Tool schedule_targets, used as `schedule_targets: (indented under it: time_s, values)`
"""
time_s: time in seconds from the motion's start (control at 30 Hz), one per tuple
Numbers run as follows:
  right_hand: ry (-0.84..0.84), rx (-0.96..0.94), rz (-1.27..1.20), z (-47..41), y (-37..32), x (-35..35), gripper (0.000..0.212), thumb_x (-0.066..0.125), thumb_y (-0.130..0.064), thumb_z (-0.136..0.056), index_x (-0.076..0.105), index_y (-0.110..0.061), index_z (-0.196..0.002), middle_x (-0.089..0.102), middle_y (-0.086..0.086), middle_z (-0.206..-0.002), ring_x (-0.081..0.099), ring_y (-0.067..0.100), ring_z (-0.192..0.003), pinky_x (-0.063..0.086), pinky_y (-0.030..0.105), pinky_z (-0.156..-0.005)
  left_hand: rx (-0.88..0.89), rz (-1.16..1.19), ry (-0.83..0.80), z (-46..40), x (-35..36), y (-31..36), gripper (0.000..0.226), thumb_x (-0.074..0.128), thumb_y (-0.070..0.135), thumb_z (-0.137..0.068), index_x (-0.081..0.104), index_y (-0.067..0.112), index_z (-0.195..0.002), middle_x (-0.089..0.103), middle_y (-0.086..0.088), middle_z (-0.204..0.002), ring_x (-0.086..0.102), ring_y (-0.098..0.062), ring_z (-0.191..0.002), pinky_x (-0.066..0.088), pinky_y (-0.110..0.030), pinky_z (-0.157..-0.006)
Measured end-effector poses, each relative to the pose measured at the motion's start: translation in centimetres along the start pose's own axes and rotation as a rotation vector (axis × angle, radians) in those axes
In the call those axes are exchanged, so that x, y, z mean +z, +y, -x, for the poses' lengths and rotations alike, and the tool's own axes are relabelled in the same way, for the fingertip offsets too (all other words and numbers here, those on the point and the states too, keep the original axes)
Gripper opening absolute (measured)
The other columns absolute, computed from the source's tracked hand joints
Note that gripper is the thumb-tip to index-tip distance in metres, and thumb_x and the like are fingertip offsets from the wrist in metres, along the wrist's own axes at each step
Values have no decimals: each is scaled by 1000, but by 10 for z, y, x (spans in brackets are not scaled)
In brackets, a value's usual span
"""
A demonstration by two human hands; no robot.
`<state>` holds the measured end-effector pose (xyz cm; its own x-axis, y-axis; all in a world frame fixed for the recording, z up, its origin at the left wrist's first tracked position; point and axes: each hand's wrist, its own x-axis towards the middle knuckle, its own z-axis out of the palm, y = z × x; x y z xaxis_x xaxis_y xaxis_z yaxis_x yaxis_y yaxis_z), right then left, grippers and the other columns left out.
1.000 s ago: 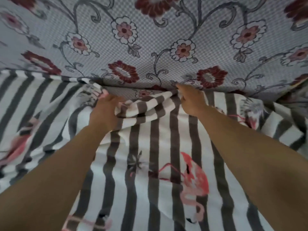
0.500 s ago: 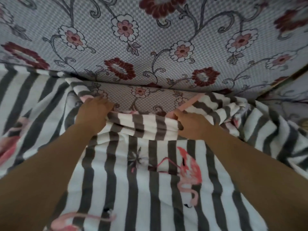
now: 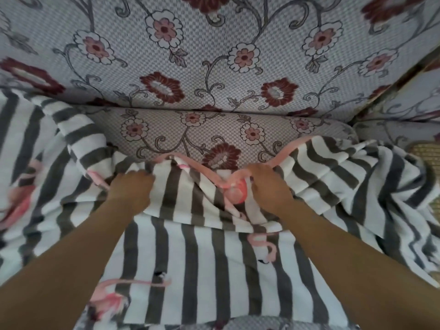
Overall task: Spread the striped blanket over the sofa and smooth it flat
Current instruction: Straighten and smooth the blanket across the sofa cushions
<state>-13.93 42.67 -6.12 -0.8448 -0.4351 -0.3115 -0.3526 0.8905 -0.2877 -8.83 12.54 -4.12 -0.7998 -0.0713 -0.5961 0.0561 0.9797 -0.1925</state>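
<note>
Looking down through the head camera, you have drawn the pink-trimmed top edge of the striped blanket (image 3: 214,270) back from the backrest of the sofa (image 3: 214,67), baring a strip of seat cushion that was covered a second ago. Your left hand (image 3: 131,189) and right hand (image 3: 270,189) each curl shut on that bunched edge, so it must go back up before you smooth anything.

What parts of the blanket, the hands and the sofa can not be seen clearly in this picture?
Head view:
- Blanket: its left, right and near ends are cut off by the frame edges.
- Left hand and right hand: fingertips buried in folds; motion blur.
- Sofa seat: mostly covered by the blanket.
- Sofa back: top cut off by the upper edge.
</note>
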Motion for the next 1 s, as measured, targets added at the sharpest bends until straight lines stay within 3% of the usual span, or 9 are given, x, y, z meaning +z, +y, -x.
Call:
schedule_targets:
  time_s: [0.17, 0.27, 0.33, 0.43, 0.53, 0.67, 0.8, 0.9, 1.0]
  values:
    - [-263, 12, 292, -39, 21, 8, 43, 48, -31, -93, 43, -19, -134, 35, 8, -149, 26, 28, -140, 14, 52, -115, 135, 277, 180, -19, -2, 40, 51, 45, 6, -85, 43, 21, -133, 48, -8, -131, 47, -31, -119, 47, -44, -91]
    - [-234, -31, 49, -43, 26, -6, 16, 48, -25, -95, 42, -27, -80, 57, -2, -89, 51, 23, -97, 33, 48, -103, 163, 303, 188, -25, 3, 51, 60, 47, 5, -85, 34, 21, -141, 41, -7, -141, 38, -29, -130, 40, -43, -99]
    - [27, 70, -189, -44, 35, -15, 7, 44, -21, -97, 43, -20, -91, 50, -1, -73, 52, 22, -75, 46, 42, -76, 168, 304, 210, -27, 6, 52, 63, 49, 5, -84, 31, 21, -142, 37, -6, -143, 36, -29, -131, 40, -43, -100]
    - [344, 339, -52, -52, 60, -25, 34, 45, -26, -97, 40, -6, -124, 60, 16, -98, 58, 34, -89, 46, 44, -75, 168, 306, 230, -30, 14, 46, 67, 49, 8, -83, 26, 24, -144, 33, -4, -147, 36, -29, -130, 41, -45, -102]
    - [182, 480, 183, -53, 78, -22, 60, 59, -20, -86, 30, -7, -137, 44, 21, -132, 43, 41, -121, 35, 52, -98, 136, 285, 180, -30, 16, 43, 75, 52, 8, -82, 20, 22, -148, 30, -4, -149, 33, -28, -133, 33, -41, -110]
    - [246, 84, 93, -19, 73, -10, 42, 54, -4, -67, 50, -9, -108, 49, 12, -114, 48, 36, -106, 29, 40, -87, 152, 206, 121, -29, 23, 35, 87, 59, 7, -75, 15, 24, -148, 24, -3, -152, 29, -26, -135, 28, -38, -113]
    - [-162, -114, 20, 30, 64, 3, 51, 60, -14, -57, 47, -16, -106, 44, 2, -115, 47, 28, -109, 32, 37, -87, 162, 114, 25, -20, 28, 35, 99, 61, 8, -75, 0, 30, -150, 0, -1, -159, 7, -26, -146, 20, -40, -118]
    - [-279, -60, 132, 63, 67, 26, 97, 68, -21, -63, 16, -22, -145, 14, 3, -153, 14, 24, -142, 11, 42, -117, 109, 63, 0, -9, 32, 33, 109, 67, 24, -78, -17, 36, -146, -19, 1, -157, -7, -28, -147, 21, -43, -116]
    - [-180, -27, 326, 89, 77, 44, 118, 69, -18, -66, -15, -29, -148, -10, 8, -160, -8, 28, -148, -5, 53, -117, 31, 39, 53, -3, 39, 23, 104, 63, 23, -81, -16, 34, -147, -13, -1, -158, 1, -29, -146, 33, -44, -111]
